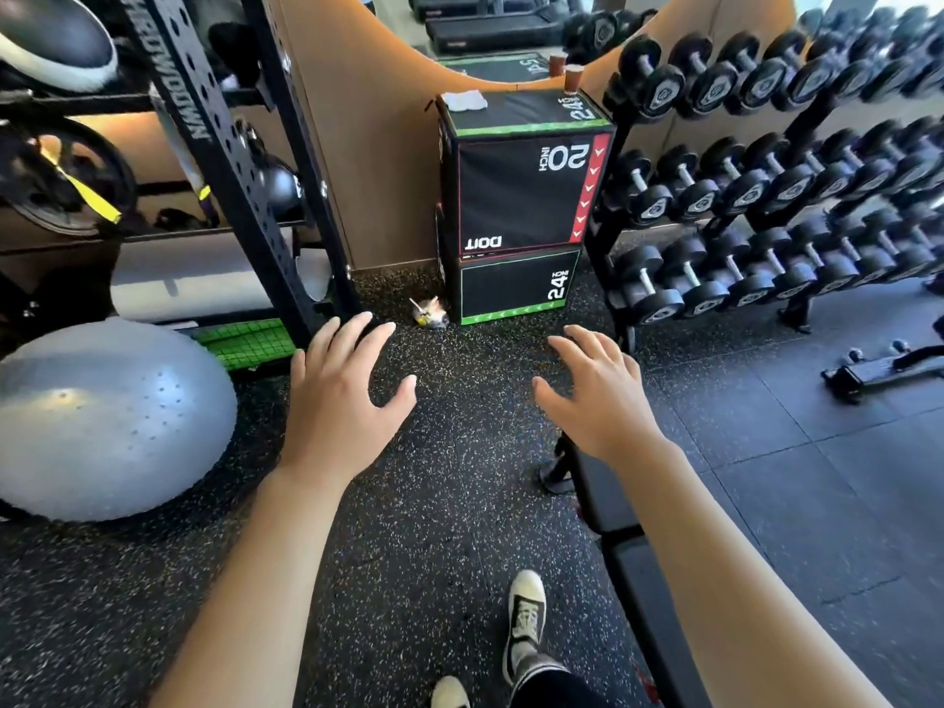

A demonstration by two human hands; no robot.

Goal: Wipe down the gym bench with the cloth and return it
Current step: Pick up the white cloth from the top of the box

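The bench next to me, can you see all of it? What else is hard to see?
- Bench, head view: the right arm covers much of it; the bottom edge cuts it off.
- Cloth on the plyo box: too small to tell if clean or damp.
- Small wrapper-like thing on the floor: too blurred to identify.
- Upper dumbbells: blurred, markings unreadable.

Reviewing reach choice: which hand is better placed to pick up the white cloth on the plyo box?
Left, marginally. The white cloth lies at the left rear corner of the plyo box top. The left hand is open, empty and nearer that side; the right hand, also open, hovers further right.
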